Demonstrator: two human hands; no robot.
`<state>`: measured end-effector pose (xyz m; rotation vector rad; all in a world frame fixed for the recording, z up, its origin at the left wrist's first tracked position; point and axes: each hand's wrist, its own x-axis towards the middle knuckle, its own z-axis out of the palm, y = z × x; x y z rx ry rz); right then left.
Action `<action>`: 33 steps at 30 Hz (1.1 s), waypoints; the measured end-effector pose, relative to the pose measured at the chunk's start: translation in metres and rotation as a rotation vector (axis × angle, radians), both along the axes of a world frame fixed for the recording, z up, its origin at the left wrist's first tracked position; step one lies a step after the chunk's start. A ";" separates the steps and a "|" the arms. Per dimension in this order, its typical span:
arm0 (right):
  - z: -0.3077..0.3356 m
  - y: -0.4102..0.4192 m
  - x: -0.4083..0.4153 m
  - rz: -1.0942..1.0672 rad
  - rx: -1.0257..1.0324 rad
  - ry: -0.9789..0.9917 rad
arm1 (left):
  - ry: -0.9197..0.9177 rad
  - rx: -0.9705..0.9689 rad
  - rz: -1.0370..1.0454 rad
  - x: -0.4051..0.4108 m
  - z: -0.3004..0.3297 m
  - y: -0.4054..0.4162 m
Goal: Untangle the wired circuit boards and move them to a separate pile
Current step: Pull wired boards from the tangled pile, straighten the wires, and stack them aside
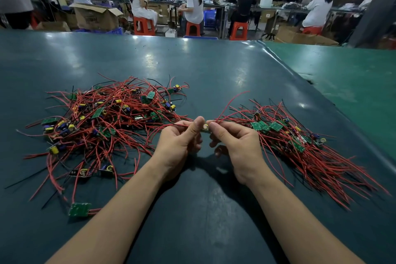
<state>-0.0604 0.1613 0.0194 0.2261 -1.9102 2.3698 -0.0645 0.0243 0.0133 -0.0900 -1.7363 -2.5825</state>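
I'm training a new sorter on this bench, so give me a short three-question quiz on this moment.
1. True or false: both hands hold the same circuit board.
2. Which pile looks combed out, wires mostly lying one way: the tangled pile or the sorted pile?
3. Multiple choice: the lone board near the left forearm lies A) inside the tangle, B) at its near edge, C) in the right pile.

Key: 1 true, left hand and right hand both pinch it; 2 sorted pile; 3 B.

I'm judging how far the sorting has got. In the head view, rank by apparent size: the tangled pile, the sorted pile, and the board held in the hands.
1. Tangled pile
2. Sorted pile, somewhat smaller in spread
3. Held board, mostly hidden by fingers
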 end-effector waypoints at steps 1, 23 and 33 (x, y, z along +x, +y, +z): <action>0.001 0.000 -0.001 0.004 -0.036 -0.026 | 0.018 -0.006 -0.014 0.000 -0.001 0.000; 0.012 0.025 -0.018 -0.479 -0.517 -0.075 | 0.129 0.094 0.061 -0.003 0.000 -0.004; 0.000 -0.001 0.002 0.175 0.091 0.008 | 0.062 0.095 0.052 -0.001 0.003 -0.006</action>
